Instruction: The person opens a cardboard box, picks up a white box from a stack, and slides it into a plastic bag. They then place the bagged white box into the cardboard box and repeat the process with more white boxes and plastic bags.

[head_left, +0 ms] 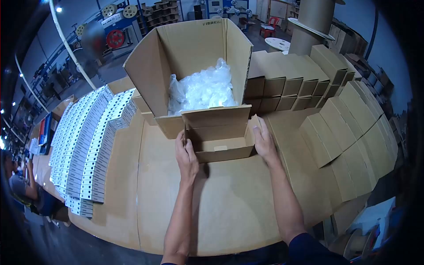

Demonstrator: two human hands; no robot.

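A small open cardboard box [219, 148] sits on the cardboard-covered table [229, 207], its lid flap standing up at the back. My left hand [186, 155] presses against the box's left side. On the box's right side rests my right hand [263, 140], fingers along the wall. Just behind it stands a large open carton [185, 48] holding clear plastic bags [201, 90].
Rows of white labelled boxes [86, 150] lie stacked at the left. Many folded small cardboard boxes [349, 128] are lined up at the right and back right. Another person [24, 187] sits at the far left. Machines and cable reels stand behind.
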